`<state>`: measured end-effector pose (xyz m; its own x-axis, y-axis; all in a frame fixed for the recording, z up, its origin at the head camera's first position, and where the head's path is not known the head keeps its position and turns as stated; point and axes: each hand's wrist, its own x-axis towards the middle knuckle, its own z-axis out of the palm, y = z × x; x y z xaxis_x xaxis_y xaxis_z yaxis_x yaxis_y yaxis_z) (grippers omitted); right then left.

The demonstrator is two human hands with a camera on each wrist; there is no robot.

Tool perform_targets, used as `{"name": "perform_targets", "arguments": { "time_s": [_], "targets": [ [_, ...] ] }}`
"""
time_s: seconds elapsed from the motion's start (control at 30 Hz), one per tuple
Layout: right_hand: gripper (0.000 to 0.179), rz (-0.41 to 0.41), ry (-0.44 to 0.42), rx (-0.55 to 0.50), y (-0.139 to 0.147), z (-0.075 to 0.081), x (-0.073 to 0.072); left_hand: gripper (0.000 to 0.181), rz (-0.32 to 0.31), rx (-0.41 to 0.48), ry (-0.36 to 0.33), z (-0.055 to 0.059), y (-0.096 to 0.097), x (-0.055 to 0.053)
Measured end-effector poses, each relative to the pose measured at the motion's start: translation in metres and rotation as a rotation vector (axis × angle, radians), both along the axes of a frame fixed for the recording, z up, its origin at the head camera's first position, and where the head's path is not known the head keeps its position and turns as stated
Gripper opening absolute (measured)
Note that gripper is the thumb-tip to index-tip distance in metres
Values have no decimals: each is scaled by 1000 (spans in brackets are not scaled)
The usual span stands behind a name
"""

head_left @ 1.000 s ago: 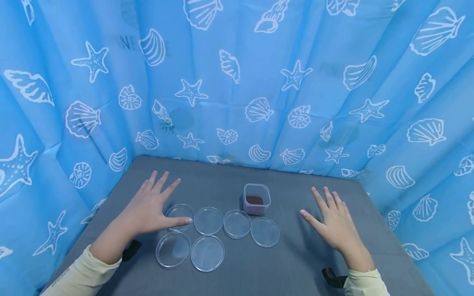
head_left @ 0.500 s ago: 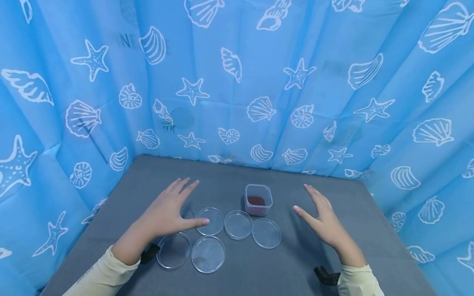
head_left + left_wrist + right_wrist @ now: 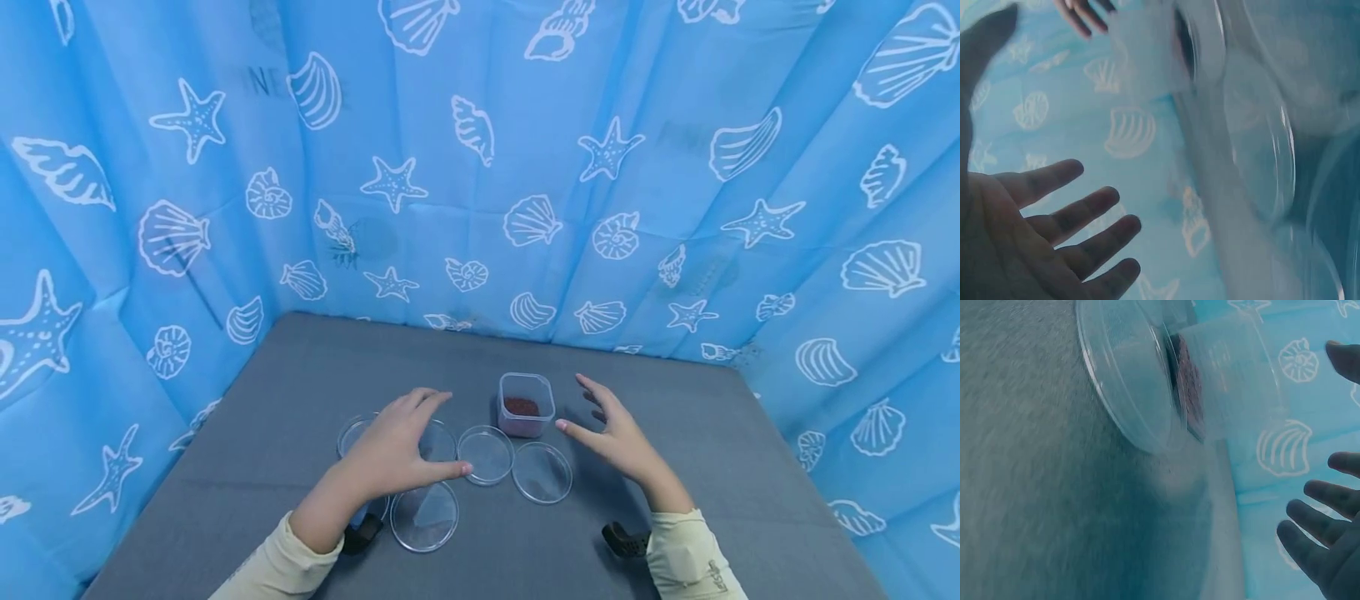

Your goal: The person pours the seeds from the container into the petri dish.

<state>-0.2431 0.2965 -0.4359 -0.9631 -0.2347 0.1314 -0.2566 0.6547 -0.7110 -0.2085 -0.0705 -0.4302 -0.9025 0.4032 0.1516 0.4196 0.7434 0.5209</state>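
Observation:
A small square clear plastic container (image 3: 527, 427) stands toward the back of the table, with reddish-brown granular stuff (image 3: 521, 407) in its bottom. My right hand (image 3: 618, 442) hovers just right of it, fingers extended and thumb apart, holding nothing. My left hand (image 3: 393, 450) hangs over the left petri dishes, its fingers spread and its palm bare in the left wrist view. It partly hides several of them. In front of the container lie two clear round petri dishes, a middle one (image 3: 485, 455) and a right one (image 3: 542, 472). Another petri dish (image 3: 424, 518) lies nearer me.
The dishes and container stand on a grey cloth-covered table (image 3: 675, 467). A blue curtain (image 3: 480, 208) printed with white shells and starfish closes in the back and both sides. A black wrist mount (image 3: 624, 540) sits below my right hand.
Both hands have come inward: the left moved right across the petri dishes, and the right moved left toward the container. The dishes and container stay where they were.

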Motion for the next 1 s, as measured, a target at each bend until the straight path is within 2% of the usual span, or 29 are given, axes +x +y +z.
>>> {"name": "perform_targets", "arguments": {
  "time_s": [0.2,0.43,0.57,0.73,0.87,1.0],
  "targets": [
    [88,36,-53,-60,-4,-7,-8,97,-66,26,-71,-5,23,0],
    [92,52,-90,-80,-9,-16,-19,97,-105,24,-103,-13,42,-6],
    [94,70,-91,-69,-12,-19,-28,98,-71,17,-135,-18,47,-10],
    [97,95,-115,-65,-15,-19,-39,104,-24,66,-197,-21,51,-18],
    [99,132,-144,-30,-17,-20,-46,105,-11,70,-209,-21,53,-23],
    [97,162,-168,-20,-17,-23,-50,100,-10,46,-219,-22,53,-23]
  ]
}}
